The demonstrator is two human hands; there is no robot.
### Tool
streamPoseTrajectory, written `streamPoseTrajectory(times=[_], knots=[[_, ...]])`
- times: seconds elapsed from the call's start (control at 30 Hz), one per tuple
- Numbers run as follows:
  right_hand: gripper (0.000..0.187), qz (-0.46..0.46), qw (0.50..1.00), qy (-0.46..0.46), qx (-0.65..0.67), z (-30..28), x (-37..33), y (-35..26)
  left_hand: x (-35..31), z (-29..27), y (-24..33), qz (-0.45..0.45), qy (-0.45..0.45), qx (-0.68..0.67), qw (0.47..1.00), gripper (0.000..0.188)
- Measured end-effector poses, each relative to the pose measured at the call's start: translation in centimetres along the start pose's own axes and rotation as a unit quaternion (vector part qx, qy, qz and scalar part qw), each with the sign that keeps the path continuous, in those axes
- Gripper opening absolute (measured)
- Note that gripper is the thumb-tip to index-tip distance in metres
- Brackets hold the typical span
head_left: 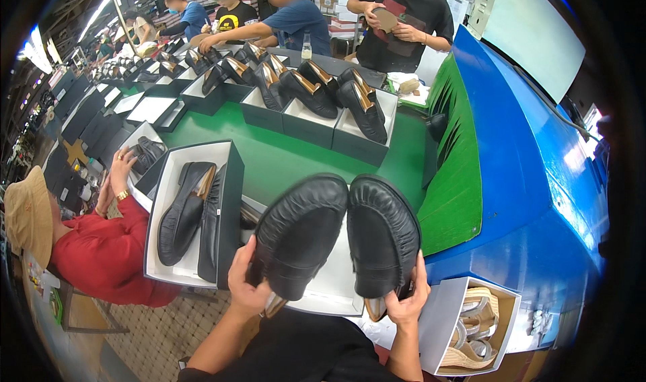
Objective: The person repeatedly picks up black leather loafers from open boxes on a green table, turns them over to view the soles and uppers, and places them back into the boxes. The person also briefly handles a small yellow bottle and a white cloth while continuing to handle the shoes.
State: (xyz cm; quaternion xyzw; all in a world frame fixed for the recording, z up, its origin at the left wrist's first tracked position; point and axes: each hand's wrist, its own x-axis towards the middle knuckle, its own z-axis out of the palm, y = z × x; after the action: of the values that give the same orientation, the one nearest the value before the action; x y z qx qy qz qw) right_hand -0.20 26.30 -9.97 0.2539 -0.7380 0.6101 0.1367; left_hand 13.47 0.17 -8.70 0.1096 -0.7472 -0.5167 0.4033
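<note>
Black leather loafers sit side by side, toes toward twelve o'clock: the left hand (247,289) is clamped on the left shoe (296,234), the right hand (408,302) on the right shoe (382,232), above the open white box (333,291). Best to keep the heels level so the toes compare fairly.

left hand (247,289): raised, grip closed | right hand (408,301): raised, grip closed

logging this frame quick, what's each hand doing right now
left hand: closed on the left black shoe, held by its heel.
right hand: closed on the right black shoe, held by its heel.
</note>
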Motion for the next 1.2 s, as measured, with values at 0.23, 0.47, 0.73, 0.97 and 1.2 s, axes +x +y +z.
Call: streamPoseTrajectory(times=[0.23,0.47,0.73,0.97,1.2], knots=[[0.071,0.356,0.833,-0.066,0.418,3.6,-4.1,0.1,-2.0,1.2,-1.1,-0.403,-0.033,-0.427,0.809,0.074],[0.081,0.329,0.845,-0.118,0.406,3.2,-2.3,-1.6,-1.3,0.4,-2.3,-0.424,-0.025,-0.421,0.802,0.074],[0.083,0.245,0.795,-0.271,0.485,1.0,0.0,-1.8,-1.9,-2.8,-1.1,-0.329,-0.092,-0.467,0.816,0.085],[0.061,0.273,0.874,-0.29,0.279,1.7,0.4,-1.4,-1.7,-1.7,-0.6,-0.392,-0.135,-0.394,0.82,0.05],[0.062,0.291,0.888,-0.252,0.25,2.3,0.1,-0.3,0.0,-0.7,1.3,-0.351,-0.139,-0.36,0.853,0.044]])
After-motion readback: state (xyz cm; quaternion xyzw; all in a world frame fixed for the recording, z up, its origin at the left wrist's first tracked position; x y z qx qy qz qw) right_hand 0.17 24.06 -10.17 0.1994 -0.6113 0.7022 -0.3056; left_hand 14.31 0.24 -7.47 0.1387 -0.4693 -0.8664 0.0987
